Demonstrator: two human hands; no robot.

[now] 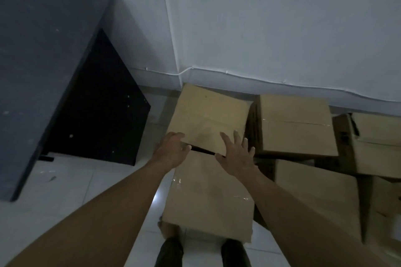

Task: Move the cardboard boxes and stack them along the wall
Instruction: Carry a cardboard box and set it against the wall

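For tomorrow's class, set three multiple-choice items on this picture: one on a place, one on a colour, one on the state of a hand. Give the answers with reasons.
1. Where is the cardboard box that the left hand and right hand touch?
A. By the wall, right of the dark table
B. On top of the table
C. In a doorway

2. What colour is the cable along the wall?
A. Red
B. Black
C. White

3. How is the right hand?
A. Clenched in a fist
B. Fingers spread flat on the box top
C. Holding a tape roll

Answers:
1 A: the box's far edge meets the wall base, and the table stands to its left.
2 C: the cable is a pale white line on the wall.
3 B: its fingers lie straight and apart on the cardboard.
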